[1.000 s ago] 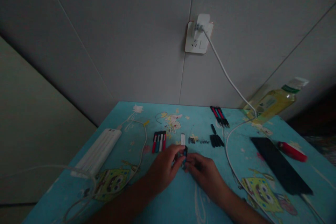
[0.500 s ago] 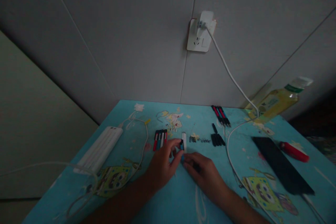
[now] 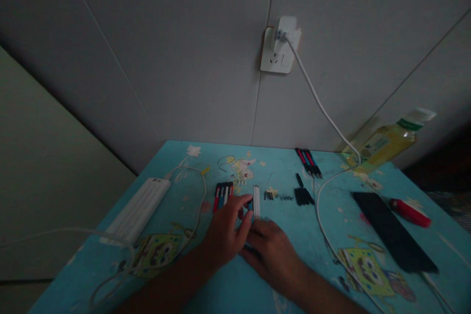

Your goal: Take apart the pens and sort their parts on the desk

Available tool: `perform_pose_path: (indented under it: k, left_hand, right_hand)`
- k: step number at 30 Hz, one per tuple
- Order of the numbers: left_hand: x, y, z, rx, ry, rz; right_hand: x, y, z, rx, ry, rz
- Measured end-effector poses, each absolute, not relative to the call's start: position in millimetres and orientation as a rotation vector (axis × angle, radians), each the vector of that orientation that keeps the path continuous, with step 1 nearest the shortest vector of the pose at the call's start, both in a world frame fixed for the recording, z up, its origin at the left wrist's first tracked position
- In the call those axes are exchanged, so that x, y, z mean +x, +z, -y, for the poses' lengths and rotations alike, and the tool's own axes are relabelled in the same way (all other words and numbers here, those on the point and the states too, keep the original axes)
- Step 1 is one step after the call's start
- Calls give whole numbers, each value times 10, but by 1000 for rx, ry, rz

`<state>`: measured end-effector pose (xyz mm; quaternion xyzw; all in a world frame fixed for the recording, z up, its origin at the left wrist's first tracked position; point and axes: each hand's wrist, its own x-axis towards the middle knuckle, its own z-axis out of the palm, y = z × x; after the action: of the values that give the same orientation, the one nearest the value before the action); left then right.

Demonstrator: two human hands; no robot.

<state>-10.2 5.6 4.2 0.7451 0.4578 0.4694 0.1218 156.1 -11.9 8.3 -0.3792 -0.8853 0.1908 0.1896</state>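
One head-worn view, from close above the blue table point(image 3: 233, 287), facing forward; tilted down, grey wall point(image 3: 184, 59) beyond

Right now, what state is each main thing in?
Left hand: pinching a small pen part
Right hand: fingers curled, grip hidden
White pen refills: lying side by side
Coloured pen barrels: lined up
Far ballpoint pens: lined up
Charger: plugged into wall socket
Power strip: flat, cabled
Plastic bottle: holding yellow liquid
Dark slab: lying flat

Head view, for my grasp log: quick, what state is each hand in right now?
Left hand: closed, holding a small black-and-blue piece.
Right hand: curled; whether it holds anything cannot be told.
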Motion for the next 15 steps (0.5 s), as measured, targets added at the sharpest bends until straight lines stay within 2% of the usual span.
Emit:
perform_pose_path:
  k: [15]
  left_hand:
    - [-105,65,-57,2142,1168,-1363]
  right_hand:
    - [1625,71,131,-991,686,2423]
